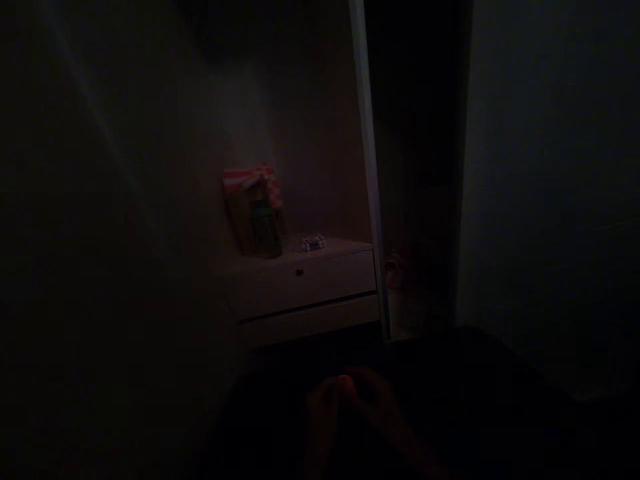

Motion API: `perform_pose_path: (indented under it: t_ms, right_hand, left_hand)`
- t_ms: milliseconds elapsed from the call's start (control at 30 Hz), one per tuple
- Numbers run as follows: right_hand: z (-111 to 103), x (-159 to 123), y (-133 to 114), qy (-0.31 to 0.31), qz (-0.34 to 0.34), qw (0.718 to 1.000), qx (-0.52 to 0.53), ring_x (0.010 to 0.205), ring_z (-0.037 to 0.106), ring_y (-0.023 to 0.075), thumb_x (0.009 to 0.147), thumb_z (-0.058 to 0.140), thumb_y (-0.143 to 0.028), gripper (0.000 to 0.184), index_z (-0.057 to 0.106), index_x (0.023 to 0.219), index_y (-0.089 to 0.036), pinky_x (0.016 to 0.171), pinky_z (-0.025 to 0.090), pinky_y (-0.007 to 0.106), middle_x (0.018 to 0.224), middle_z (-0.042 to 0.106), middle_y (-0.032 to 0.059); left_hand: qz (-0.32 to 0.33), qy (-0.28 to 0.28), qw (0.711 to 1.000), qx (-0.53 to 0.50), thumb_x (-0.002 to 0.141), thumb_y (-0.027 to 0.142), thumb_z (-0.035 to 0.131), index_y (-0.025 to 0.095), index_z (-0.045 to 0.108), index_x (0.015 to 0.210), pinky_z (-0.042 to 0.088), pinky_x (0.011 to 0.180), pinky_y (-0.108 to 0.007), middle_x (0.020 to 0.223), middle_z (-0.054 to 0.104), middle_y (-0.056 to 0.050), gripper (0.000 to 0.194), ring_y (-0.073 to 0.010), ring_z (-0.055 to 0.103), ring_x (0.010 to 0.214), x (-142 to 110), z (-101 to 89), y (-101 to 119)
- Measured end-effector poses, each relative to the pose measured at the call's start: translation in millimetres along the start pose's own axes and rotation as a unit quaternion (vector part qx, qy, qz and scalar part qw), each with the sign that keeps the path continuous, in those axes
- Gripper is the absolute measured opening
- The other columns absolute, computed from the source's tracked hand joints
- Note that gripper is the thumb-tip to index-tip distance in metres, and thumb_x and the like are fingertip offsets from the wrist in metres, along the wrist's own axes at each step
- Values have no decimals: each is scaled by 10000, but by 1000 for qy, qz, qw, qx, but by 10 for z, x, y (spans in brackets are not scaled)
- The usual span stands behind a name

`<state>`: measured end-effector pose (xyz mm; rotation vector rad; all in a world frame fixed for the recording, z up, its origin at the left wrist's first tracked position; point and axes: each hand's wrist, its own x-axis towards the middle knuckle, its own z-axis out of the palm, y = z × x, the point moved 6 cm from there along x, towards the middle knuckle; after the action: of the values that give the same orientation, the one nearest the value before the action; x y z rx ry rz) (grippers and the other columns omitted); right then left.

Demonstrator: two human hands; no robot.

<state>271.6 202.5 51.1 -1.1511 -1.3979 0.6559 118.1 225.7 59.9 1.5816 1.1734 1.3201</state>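
Note:
The picture is very dark. At the bottom middle, my left hand (323,403) and my right hand (379,399) come together with bent, closed fingertips. A faint red glow (347,382) shows where the fingertips meet. What they hold there is too dark and small to name. Both hands are apart from the drawer unit that stands farther ahead.
Ahead is a pale two-drawer unit (310,283) with a dark knob. On its top stand a greenish bottle (265,227), a red-and-white patterned item (247,179) and a small patterned object (314,243). A pale upright post (369,147) rises at its right, before a dark opening.

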Motion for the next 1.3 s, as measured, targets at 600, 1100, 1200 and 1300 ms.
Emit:
perform_pose_path:
  t_ms: [600, 1100, 1200, 1300]
  right_hand:
    - [-73, 80, 21, 18, -13, 998, 59, 904, 699, 236, 911, 618, -511, 321, 764, 970, -232, 831, 538, 343, 943, 730, 67]
    - [-101, 80, 8, 31, 35, 995, 84, 917, 709, 260, 880, 655, -489, 277, 741, 937, -232, 837, 540, 354, 950, 762, 63]
    - [-92, 81, 2, 20, 28, 996, 82, 933, 706, 257, 888, 647, -474, 267, 739, 947, -230, 849, 534, 351, 960, 761, 63]
    - [-95, 71, -15, 18, 20, 997, 76, 944, 703, 257, 889, 644, -471, 267, 740, 944, -229, 864, 528, 353, 967, 760, 65]
  left_hand:
    - [11, -25, 999, -31, 838, 615, 629, 179, 743, 759, 542, 642, -290, 710, 743, -55, 457, -217, 675, 666, 19, 38, -43]
    - [-25, -60, 996, -61, 765, 623, 715, 165, 799, 811, 549, 674, -290, 773, 784, -76, 469, -227, 701, 708, 72, 37, -93]
    - [-30, -51, 996, -70, 751, 637, 717, 163, 779, 738, 528, 631, -280, 699, 759, -64, 478, -216, 678, 663, 84, 32, -103]
    - [-26, -39, 997, -69, 761, 623, 715, 164, 765, 732, 522, 637, -280, 702, 752, -59, 463, -215, 674, 674, 81, 21, -110]
